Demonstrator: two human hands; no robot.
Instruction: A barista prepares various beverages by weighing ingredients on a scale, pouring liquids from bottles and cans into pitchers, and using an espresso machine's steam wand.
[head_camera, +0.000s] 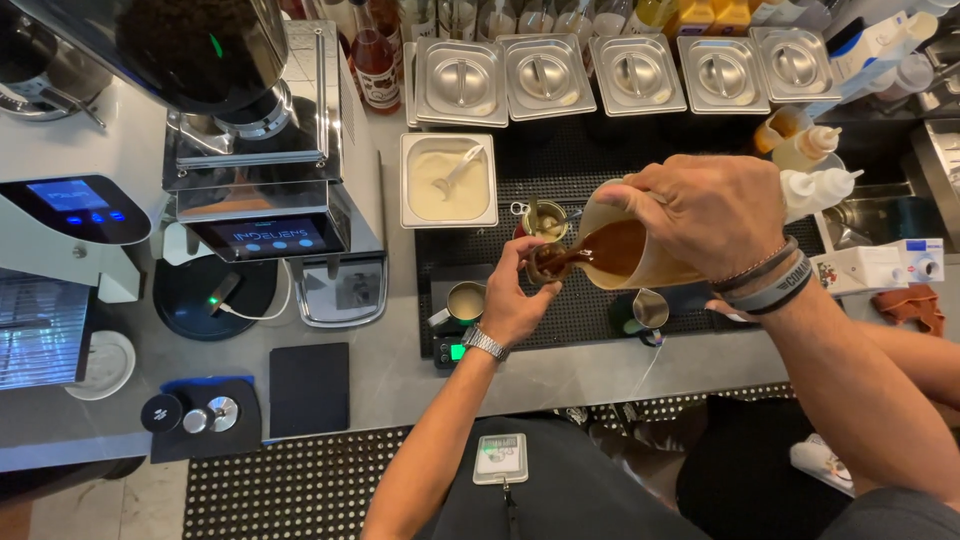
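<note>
My right hand (715, 210) grips a clear plastic pitcher (630, 255), tilted to the left, with brown liquid running to its spout. My left hand (515, 295) holds a small cup (545, 262) right under the spout, above the black rubber mat (600, 160). The brown liquid reaches the small cup's rim. A small metal cup (466, 300) stands just left of my left hand, and a small metal jug (650, 308) stands under my right wrist. Beyond the small cup sits a small open tin (545, 220).
An open steel pan of pale powder with a scoop (448, 180) sits at the mat's left. A row of lidded steel pans (620, 72) lines the back. A coffee grinder (265, 130) stands at left, squeeze bottles (815, 165) at right, and a tamper station (205, 415) near the counter's front.
</note>
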